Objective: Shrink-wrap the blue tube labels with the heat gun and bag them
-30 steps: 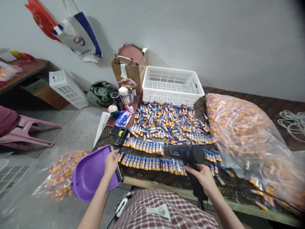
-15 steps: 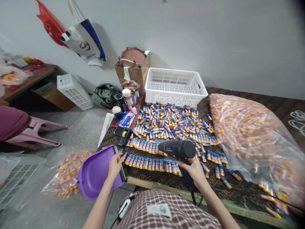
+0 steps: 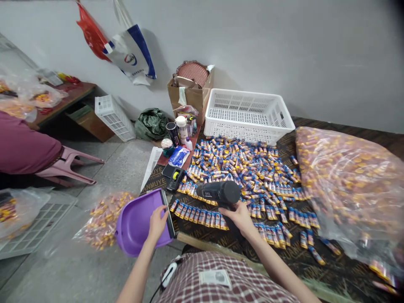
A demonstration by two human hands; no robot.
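Observation:
My right hand (image 3: 238,219) is wrapped round the handle of a black hair dryer (image 3: 217,192), which is held above the table with its barrel pointing left. Below it runs a front row of small tubes (image 3: 198,214) with blue and yellow ends, lying side by side; my hand and the dryer hide part of the rows. My left hand (image 3: 158,223) is over the dark-edged lip of a purple dustpan (image 3: 134,221), thumb and fingers apart, close to the row's left end. Nothing shows between its fingers. Many more tubes (image 3: 240,162) lie heaped behind.
A white plastic crate (image 3: 249,132) stands at the back. At right is a big clear bag of tubes (image 3: 350,172); another filled bag (image 3: 107,219) lies left of the dustpan. A tape dispenser (image 3: 176,180) and bottles stand at the table's left. A person (image 3: 28,145) sits on a pink stool (image 3: 67,164).
My right hand has moved the hair dryer leftward along the rows, uncovering tubes at the right. My left hand has drawn slightly back from the row's left end. The view has shifted left.

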